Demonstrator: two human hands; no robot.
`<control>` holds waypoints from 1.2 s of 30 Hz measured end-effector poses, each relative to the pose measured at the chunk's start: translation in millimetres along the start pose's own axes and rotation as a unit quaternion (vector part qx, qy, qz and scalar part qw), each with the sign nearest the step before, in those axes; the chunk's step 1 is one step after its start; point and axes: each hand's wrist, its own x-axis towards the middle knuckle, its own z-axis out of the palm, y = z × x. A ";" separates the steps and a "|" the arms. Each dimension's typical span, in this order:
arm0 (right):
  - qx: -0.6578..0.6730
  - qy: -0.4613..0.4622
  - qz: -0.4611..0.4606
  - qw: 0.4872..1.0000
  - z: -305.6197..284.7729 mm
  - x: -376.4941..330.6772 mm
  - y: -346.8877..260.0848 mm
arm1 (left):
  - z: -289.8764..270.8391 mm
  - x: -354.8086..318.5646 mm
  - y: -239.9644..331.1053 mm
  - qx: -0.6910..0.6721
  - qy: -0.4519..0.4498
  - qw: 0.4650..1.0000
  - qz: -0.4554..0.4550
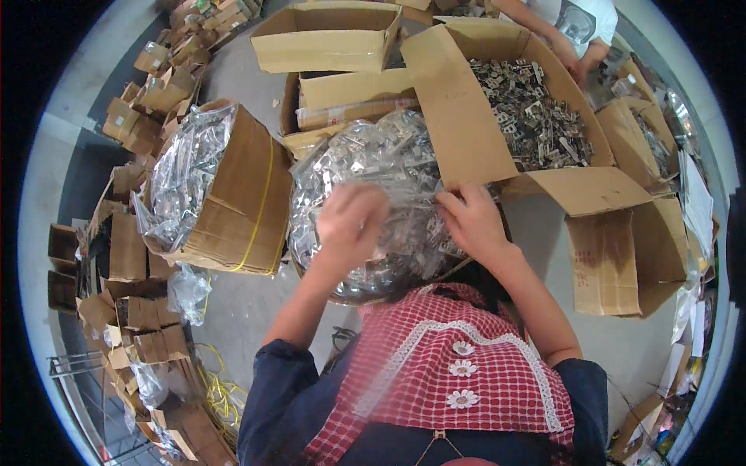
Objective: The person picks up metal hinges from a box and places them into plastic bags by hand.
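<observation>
In front of me is a large heap of clear plastic bags point(373, 147) filled with small silvery metal parts. My left hand point(351, 224) is over the heap's left side, its fingers curled but smeared by motion. Whether it grips anything does not show. At the heap's right side my right hand point(472, 224) has thumb and fingers closed on the edge of a clear plastic bag point(413, 199), which stretches toward my left hand. Beyond my right hand, a cardboard box holds many loose metal pieces point(532, 116).
Left of the heap, a tilted carton point(242, 194) holds more filled bags. A cardboard flap point(458, 105) leans between the heap and the loose pieces. An open carton point(629, 256) stands on the right. Another person's hand point(579, 66) reaches in at the far right. Yellow strapping point(217, 388) lies at lower left.
</observation>
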 end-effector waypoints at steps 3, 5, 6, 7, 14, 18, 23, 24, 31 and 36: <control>0.064 0.044 0.016 0.997 -16.9 17.8 -8.2 | -12.5 32.1 -3.8 -0.045 0.048 0.997 -0.045; 0.119 0.056 0.033 0.991 -35.2 35.8 -16.4 | -26.0 46.1 -1.8 -0.103 0.067 0.989 -0.081; 0.128 0.085 0.013 0.988 -46.8 45.4 -22.6 | -30.9 49.8 -1.2 -0.126 0.083 0.984 -0.097; 0.135 0.113 -0.004 0.984 -56.0 52.6 -25.4 | -32.5 54.1 4.1 -0.190 0.091 0.969 -0.131; 0.224 0.185 -0.127 0.948 -83.3 75.1 -47.0 | -43.9 78.0 48.8 -0.087 0.053 0.995 0.006; 0.284 0.111 -0.122 0.944 -85.6 81.2 -62.9 | -49.8 80.2 68.6 -0.046 0.009 0.998 0.032; 0.254 0.034 -0.126 0.958 -92.4 84.6 -64.1 | -54.6 69.5 71.6 -0.049 -0.008 0.999 -0.003; 0.241 0.024 -0.130 0.962 -93.4 85.2 -64.4 | -53.3 69.3 71.0 -0.046 -0.006 0.999 -0.003; 0.337 0.012 -0.134 0.932 -91.8 93.5 -55.4 | -47.1 78.4 71.1 -0.054 0.043 0.998 -0.004; 0.354 -0.036 -0.025 0.934 -111.9 80.8 -38.6 | -66.5 77.9 63.3 -0.240 0.110 0.948 -0.180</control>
